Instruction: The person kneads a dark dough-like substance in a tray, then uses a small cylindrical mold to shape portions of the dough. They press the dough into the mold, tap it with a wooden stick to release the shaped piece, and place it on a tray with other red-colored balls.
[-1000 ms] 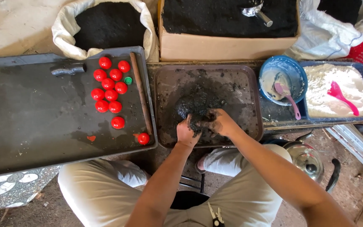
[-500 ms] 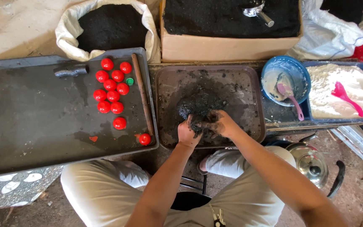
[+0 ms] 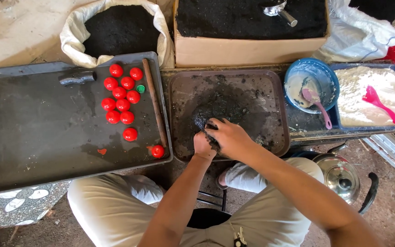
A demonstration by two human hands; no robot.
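A: Hands?

B: Left hand (image 3: 203,147) and right hand (image 3: 231,137) together at near edge of brown tray (image 3: 277,110). Both clenched around one dark lump (image 3: 212,138) of the wet black mix. Lump pressed between them, mostly hidden; only a dark patch visible where the fingers meet.

A: Position of lump relative to hands?

B: Between the palms, right hand over the top and to the right, left hand cupping from below-left. Equally near to both. Long axis not readable, too much covered.

A: Remaining mix?

B: Dark pile (image 3: 220,107) mid-tray, just beyond the hands, touching the right fingertips or nearly so. Cannot tell which.

A: Surroundings?

B: Left: large dark tray (image 3: 46,155) with red balls (image 3: 122,98) clustered at its right side, one more ball (image 3: 157,151) at the near right corner, a stick (image 3: 154,103) lying lengthwise along that edge. Right: blue bowl (image 3: 318,68) with pink spoon (image 3: 317,104), then a tub of white powder (image 3: 362,96) with a pink scoop (image 3: 376,101). Far side: sack (image 3: 76,43) and box (image 3: 248,50) of black material. Kettle (image 3: 339,174) on the floor by right knee.
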